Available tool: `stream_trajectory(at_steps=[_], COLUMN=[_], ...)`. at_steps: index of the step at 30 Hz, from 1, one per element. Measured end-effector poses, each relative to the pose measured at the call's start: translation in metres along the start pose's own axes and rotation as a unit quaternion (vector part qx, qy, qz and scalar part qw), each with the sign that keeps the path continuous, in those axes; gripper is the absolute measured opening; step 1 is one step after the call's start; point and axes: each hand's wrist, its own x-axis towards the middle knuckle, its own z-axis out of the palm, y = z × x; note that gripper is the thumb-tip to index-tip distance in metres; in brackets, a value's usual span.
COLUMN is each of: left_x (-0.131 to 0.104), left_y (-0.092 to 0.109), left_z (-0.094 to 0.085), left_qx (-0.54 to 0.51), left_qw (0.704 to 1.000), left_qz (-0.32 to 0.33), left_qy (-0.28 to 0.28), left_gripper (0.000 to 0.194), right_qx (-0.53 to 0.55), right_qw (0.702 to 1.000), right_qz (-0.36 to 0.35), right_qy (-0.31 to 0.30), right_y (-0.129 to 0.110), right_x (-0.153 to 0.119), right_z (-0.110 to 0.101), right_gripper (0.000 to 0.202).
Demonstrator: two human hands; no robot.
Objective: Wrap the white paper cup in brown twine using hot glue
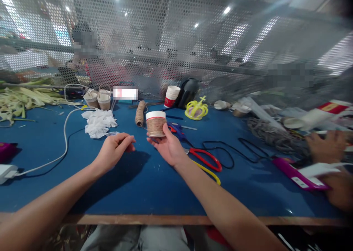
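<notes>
My right hand (171, 145) is closed around a paper cup (156, 124) wrapped in brown twine, with its white rim and a thin red band showing on top. The cup is held upright above the blue table. To the left, apart from the cup, my left hand (117, 148) has its fingers curled and thumb pressed in; whether anything is between them I cannot make out. Behind the cup lies a spool of brown twine (140, 113). Near my right hand are a blue glue gun (178, 131) and scissors with red and yellow handles (206, 159).
White crumpled cloth (99, 122) and two wrapped cups (97, 99) stand back left. Stacked paper cups (172, 96), a black flask (189, 91) and a yellow crown (196, 109) are behind. Another person's hands (328, 146) are at right, near a purple power strip (300, 173). Cables cross the table.
</notes>
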Motion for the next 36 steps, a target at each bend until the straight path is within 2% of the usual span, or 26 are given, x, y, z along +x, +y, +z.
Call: stream_trajectory(at_steps=[3, 7, 11, 14, 16, 18, 20, 22, 24, 28, 30, 32, 34, 36], left_x=[0.004, 0.005, 0.008, 0.012, 0.016, 0.018, 0.02, 0.021, 0.021, 0.02, 0.02, 0.021, 0.022, 0.022], left_y=[-0.004, -0.008, -0.01, -0.014, -0.019, -0.024, -0.028, -0.027, -0.021, -0.01, -0.01, -0.013, -0.016, -0.018], left_z=[-0.002, -0.003, -0.007, -0.012, -0.016, -0.02, -0.024, -0.027, -0.03, -0.032, -0.032, -0.032, -0.032, -0.032], left_qx=[-0.039, -0.024, 0.048, 0.124, 0.192, 0.269, 0.306, 0.298, 0.278, 0.287, 0.283, 0.274, 0.268, 0.271], left_qw=[0.999, 1.0, 0.998, 0.991, 0.98, 0.963, 0.951, 0.952, 0.96, 0.956, 0.957, 0.956, 0.95, 0.945], left_qz=[-0.021, -0.017, -0.01, -0.05, -0.057, -0.021, 0.05, 0.07, 0.031, -0.026, -0.006, 0.045, 0.096, 0.108], left_qy=[-0.008, 0.004, 0.033, 0.02, 0.004, 0.001, 0.016, 0.018, 0.015, 0.052, 0.069, 0.097, 0.132, 0.144], left_gripper=[0.022, 0.019, 0.033, 0.046, 0.048, 0.04, 0.019, 0.026, 0.027, 0.046, 0.044, 0.031, 0.018, 0.016], right_qx=[-0.018, -0.038, -0.059, -0.093, -0.119, -0.15, -0.187, -0.228, -0.268, -0.329, -0.356, -0.391, -0.432, -0.478], right_qw=[1.0, 0.999, 0.997, 0.992, 0.988, 0.983, 0.975, 0.965, 0.953, 0.931, 0.919, 0.902, 0.875, 0.84], right_qz=[-0.005, -0.014, -0.03, -0.048, -0.059, -0.075, -0.093, -0.109, -0.122, -0.144, -0.155, -0.173, -0.205, -0.243], right_qy=[-0.001, -0.013, -0.043, -0.064, -0.074, -0.079, -0.079, -0.075, -0.069, -0.06, -0.063, -0.069, -0.075, -0.082], right_y=[-0.001, -0.002, -0.001, 0.001, 0.002, 0.004, 0.004, 0.002, 0.001, -0.001, 0.001, 0.004, 0.005, 0.005], right_x=[0.0, -0.003, -0.006, -0.008, -0.01, -0.012, -0.014, -0.016, -0.018, -0.019, -0.02, -0.02, -0.02, -0.02], right_z=[-0.001, 0.0, 0.002, 0.003, 0.003, 0.003, 0.003, 0.004, 0.005, 0.006, 0.005, 0.004, 0.003, 0.003], right_gripper=[0.029, 0.03, 0.03, 0.033, 0.035, 0.036, 0.037, 0.038, 0.039, 0.042, 0.045, 0.048, 0.05, 0.049])
